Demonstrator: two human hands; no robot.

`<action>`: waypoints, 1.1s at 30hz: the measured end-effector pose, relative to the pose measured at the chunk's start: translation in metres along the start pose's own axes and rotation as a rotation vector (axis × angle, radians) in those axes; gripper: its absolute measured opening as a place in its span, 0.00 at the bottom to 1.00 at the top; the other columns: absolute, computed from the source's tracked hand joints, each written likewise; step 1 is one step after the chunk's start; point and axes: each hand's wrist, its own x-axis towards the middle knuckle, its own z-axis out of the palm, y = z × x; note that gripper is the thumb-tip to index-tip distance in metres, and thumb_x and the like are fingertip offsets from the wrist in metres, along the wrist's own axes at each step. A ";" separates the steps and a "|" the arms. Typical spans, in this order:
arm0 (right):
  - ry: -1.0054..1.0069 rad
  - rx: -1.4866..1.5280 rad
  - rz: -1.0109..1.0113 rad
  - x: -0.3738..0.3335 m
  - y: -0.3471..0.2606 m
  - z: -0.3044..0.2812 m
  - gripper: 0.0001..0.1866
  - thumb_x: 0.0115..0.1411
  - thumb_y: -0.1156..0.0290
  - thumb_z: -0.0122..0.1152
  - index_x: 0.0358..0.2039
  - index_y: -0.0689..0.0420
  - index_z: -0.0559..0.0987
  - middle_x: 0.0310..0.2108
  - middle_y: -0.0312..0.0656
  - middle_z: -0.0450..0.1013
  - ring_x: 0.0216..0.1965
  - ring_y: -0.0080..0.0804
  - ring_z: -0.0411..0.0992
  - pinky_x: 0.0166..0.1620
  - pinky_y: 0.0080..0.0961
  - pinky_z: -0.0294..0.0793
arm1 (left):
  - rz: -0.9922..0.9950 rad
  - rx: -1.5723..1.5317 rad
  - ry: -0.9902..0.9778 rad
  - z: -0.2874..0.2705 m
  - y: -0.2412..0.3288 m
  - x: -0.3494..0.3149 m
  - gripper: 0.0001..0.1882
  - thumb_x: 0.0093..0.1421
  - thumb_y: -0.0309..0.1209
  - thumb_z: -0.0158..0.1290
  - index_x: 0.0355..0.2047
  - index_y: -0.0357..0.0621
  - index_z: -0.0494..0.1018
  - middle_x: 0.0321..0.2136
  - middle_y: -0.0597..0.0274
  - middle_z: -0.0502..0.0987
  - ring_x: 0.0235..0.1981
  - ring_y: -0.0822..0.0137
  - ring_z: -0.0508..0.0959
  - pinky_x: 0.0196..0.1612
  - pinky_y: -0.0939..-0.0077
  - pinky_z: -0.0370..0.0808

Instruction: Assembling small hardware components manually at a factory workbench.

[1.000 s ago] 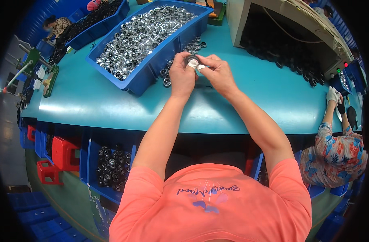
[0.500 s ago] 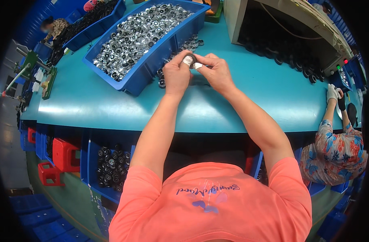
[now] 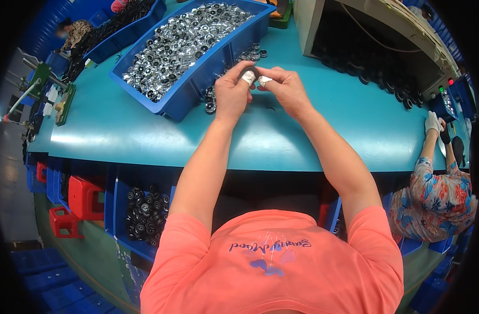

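Both your hands are pinching one small dark round part (image 3: 255,70), held above the bench (image 3: 349,136) just right of the big blue bin (image 3: 177,107). Left hand (image 3: 232,98) grips its left side, right hand (image 3: 290,93) is at its right; white wrap on both thumbs. The fingers hide much of the part.

Containers: big blue bin is heaped with shiny clear-and-black round pieces (image 3: 184,49); more of the same sit loose on the bench along its right wall. Blue bin at upper left (image 3: 96,55) holds a pile of black parts. Beige open-front box (image 3: 306,26) at right has dark round parts (image 3: 365,79) inside, some at its front edge. Small blue bin (image 3: 451,116) at far right, near the co-worker's gloved hand (image 3: 432,123), has shiny pieces. Under the bench, left: blue bin (image 3: 111,201) with dark wheel-like parts (image 3: 145,215).
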 end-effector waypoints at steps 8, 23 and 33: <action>0.032 0.204 0.114 0.005 0.003 -0.002 0.17 0.60 0.77 0.58 0.50 0.60 0.82 0.42 0.41 0.77 0.41 0.28 0.76 0.45 0.23 0.78 | 0.026 -0.037 0.000 0.004 -0.001 0.000 0.13 0.65 0.26 0.53 0.50 0.45 0.79 0.23 0.67 0.76 0.18 0.82 0.69 0.19 0.85 0.65; 0.032 0.221 0.142 0.008 0.003 -0.010 0.16 0.65 0.69 0.58 0.51 0.60 0.81 0.40 0.37 0.79 0.40 0.25 0.76 0.46 0.24 0.77 | 0.023 -0.063 -0.149 0.003 -0.002 0.000 0.28 0.59 0.20 0.56 0.61 0.44 0.68 0.38 0.65 0.78 0.31 0.79 0.76 0.26 0.84 0.73; -0.005 0.165 0.176 0.007 -0.001 -0.012 0.17 0.62 0.70 0.58 0.50 0.61 0.81 0.41 0.38 0.79 0.41 0.25 0.76 0.46 0.26 0.77 | 0.058 0.084 -0.111 0.008 0.001 -0.003 0.29 0.58 0.19 0.58 0.60 0.43 0.69 0.39 0.65 0.78 0.31 0.78 0.76 0.29 0.84 0.74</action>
